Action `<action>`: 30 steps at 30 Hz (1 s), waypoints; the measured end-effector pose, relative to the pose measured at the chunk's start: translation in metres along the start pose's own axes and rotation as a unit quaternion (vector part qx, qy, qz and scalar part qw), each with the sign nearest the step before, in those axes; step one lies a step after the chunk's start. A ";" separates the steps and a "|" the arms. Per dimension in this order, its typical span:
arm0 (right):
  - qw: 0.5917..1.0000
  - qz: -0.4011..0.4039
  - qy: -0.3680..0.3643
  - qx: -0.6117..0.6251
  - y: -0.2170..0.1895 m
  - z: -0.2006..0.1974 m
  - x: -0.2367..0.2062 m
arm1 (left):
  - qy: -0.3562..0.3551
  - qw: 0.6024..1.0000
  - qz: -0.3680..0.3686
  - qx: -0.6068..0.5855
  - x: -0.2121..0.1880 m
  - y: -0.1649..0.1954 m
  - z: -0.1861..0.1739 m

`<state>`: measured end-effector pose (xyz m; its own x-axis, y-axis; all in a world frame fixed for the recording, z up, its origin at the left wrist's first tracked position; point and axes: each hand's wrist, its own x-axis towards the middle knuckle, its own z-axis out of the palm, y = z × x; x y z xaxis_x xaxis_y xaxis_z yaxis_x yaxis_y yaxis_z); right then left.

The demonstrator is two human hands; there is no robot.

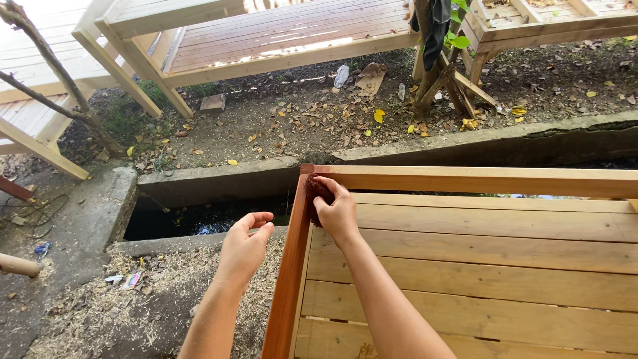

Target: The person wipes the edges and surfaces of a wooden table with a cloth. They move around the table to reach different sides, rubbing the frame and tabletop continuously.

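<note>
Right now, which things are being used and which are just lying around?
In use: right hand presses a dark red pad on the wooden frame; left hand hovers beside.

Lying around: wood shavings, fallen leaves, scrap wood block, litter.

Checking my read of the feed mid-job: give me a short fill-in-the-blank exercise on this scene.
1. The right hand presses a dark reddish-brown pad against the ____ of the slatted wooden frame.
2. The left hand holds ____.
3. Wood ____ cover the ground below the left hand.

Missing: corner; nothing; shavings
</note>
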<state>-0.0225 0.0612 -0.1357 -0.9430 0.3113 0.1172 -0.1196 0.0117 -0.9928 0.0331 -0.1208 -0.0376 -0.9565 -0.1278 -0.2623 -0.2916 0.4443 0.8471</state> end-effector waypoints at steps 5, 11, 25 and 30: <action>0.999 -0.008 -0.043 0.006 -0.007 -0.006 -0.018 | 0.009 0.999 -0.015 -0.031 -0.016 0.003 -0.006; 0.998 0.017 -0.064 0.003 -0.019 -0.007 -0.059 | 0.006 1.000 -0.029 -0.008 -0.037 0.009 -0.013; 0.999 -0.013 -0.037 0.029 -0.032 -0.010 -0.158 | -0.016 0.999 0.012 -0.036 -0.087 -0.042 -0.032; 0.997 0.035 -0.039 0.050 -0.046 -0.015 -0.195 | -0.037 0.998 0.017 -0.043 -0.118 -0.059 -0.041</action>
<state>0.1721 0.0144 -0.1136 -0.9710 0.2330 0.0529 -0.0788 -0.1032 -0.9915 0.1626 -0.1682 -0.0377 -0.9634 -0.0474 -0.2639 -0.2625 0.3686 0.8918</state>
